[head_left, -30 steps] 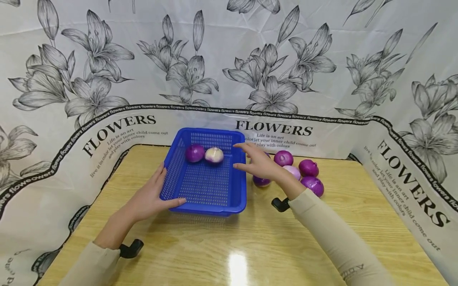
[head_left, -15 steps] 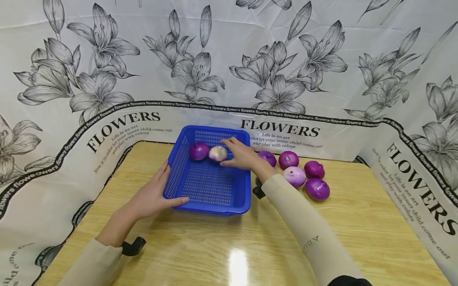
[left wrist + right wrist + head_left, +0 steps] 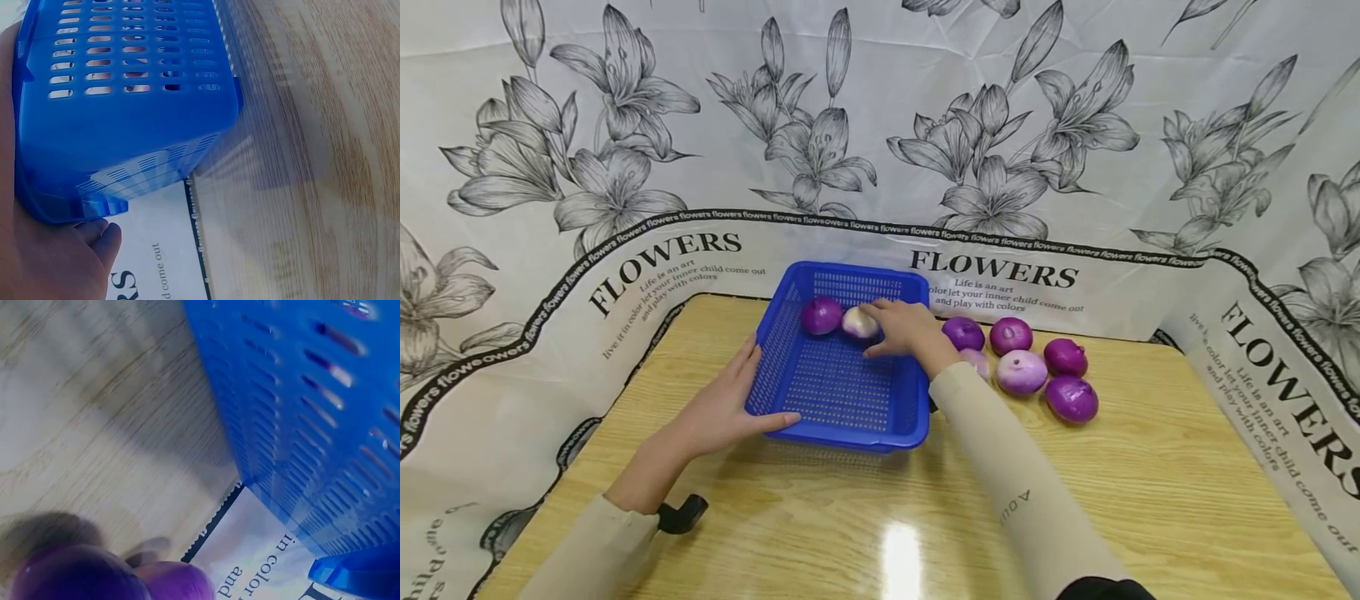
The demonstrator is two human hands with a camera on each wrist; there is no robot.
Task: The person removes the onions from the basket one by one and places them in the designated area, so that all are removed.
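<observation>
A blue perforated basket (image 3: 865,437) stands on the table, holding a purple onion (image 3: 822,316) and a white-and-purple onion (image 3: 856,324). My left hand (image 3: 722,406) rests at the basket's near left corner, thumb stretched over the near rim and fingers straight along the left side. In the left wrist view the palm lies against the basket (image 3: 125,137). Over the basket's right rim reaches my right hand (image 3: 901,327). Its fingertips overlap the right side of the white-and-purple onion, with the thumb spread apart below. The right hand is hidden in the right wrist view behind the basket (image 3: 269,412).
Right of the basket lie several onions, among them a pale onion (image 3: 1021,372), a dark red onion (image 3: 1066,357) and a purple onion (image 3: 1072,399). My right forearm partly hides another pale onion (image 3: 974,362). A flower-printed cloth (image 3: 820,58) surrounds the wooden table (image 3: 790,533).
My right hand has moved left from beside the basket's right rim to the white-and-purple onion, then lowered a little onto it. The left hand has stayed at the basket's corner. The view has shifted slightly.
</observation>
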